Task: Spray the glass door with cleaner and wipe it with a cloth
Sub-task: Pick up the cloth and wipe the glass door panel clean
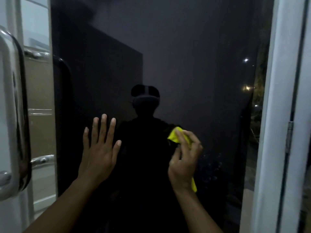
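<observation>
Right hand (184, 158) pinches a bunched yellow cloth (174, 136), pressing it to the dark glass door (185, 64) to wipe. Left hand (99, 153), beside that grip, lies flat with 5 fingers spread, likely steadying the door.

A steel pull handle (10, 105) at left, white frame (277, 101) at right.

The glass door (185, 47) stands upright, dark and mirror-like. The yellow cloth (174, 137), bunched in the right hand (185, 162), sits at the glass toward 5 o'clock of the pane's middle, one end trailing downward. Fine droplets speckle the glass at the cloth's 4 o'clock.
</observation>
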`<move>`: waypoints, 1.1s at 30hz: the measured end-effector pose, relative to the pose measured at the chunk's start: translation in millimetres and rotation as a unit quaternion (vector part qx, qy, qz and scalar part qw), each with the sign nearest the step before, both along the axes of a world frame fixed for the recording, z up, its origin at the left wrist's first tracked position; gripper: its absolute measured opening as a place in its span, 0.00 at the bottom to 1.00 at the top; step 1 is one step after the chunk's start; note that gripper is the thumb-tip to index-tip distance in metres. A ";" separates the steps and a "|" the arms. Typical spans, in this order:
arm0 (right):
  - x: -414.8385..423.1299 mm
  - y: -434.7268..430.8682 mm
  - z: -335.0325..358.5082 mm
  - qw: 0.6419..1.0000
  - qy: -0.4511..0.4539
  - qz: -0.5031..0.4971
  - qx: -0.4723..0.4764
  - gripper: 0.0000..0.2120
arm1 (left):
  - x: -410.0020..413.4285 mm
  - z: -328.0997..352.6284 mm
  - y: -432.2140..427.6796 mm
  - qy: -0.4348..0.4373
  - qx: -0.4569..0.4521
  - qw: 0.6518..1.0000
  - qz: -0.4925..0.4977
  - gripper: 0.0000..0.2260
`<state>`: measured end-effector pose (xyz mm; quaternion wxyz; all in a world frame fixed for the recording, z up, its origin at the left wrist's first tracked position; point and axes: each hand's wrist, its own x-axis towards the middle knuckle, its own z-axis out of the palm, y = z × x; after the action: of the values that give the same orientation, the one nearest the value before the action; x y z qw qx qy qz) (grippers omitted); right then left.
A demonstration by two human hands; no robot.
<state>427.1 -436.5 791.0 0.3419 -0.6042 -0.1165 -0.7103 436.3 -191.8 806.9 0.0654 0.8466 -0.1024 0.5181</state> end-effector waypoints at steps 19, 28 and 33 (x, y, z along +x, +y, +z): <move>21.6 -31.7 8.2 0.993 0.013 -0.027 -0.110 0.17 | -2.7 7.9 -58.2 -0.039 0.031 0.999 -0.019 0.29; 18.8 -105.4 -15.5 0.997 0.032 -0.043 0.059 0.26 | 4.4 22.6 -113.1 -0.053 0.024 0.998 -0.035 0.29; 15.0 -116.1 -18.4 0.993 0.043 -0.056 0.099 0.27 | 5.1 30.3 -123.8 -0.066 0.039 0.996 -0.035 0.29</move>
<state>442.1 -552.6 772.6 0.3643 -0.6031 0.0039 -0.7096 441.4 -315.6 837.2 0.0442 0.8086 -0.1563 0.5655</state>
